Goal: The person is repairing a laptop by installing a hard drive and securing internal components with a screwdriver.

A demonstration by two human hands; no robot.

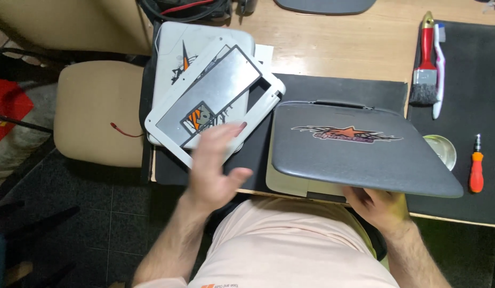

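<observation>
Pale pink shirt [290, 250] at the bottom centre, closest to the camera, with both bare forearms reaching up from it. Right hand [379, 209] at the near edge of the desk [332, 48], tucked under the front edge of a dark grey laptop lid [359, 146]; fingers hidden beneath the lid, so cannot tell how tight the grip is, though the lid appears propped by this hand. Lid tilted, showing a star-shaped orange and black sticker [346, 133] on its outer face, with a pale base [290, 184] peeking out below. Left hand [218, 165] blurred, open with fingers spread, holding nothing, fingertips over the near end of a white screen bezel [167, 125]. Bezel lying at a slant across a white laptop [175, 53] near the left edge of the desk, framing a grey panel [215, 90]. Black mat [332, 88] beneath both laptops. Toward the right edge, a second black mat [471, 69] carrying an orange-handled screwdriver [476, 170], a round glass dish [442, 151] partly hidden by the lid, and, farther back, a red-handled paintbrush [426, 66] touching a white and pink toothbrush [439, 69]. Off the left edge, a beige chair seat [98, 112]. At the far edge, tangled black and red cables [183, 8].
</observation>
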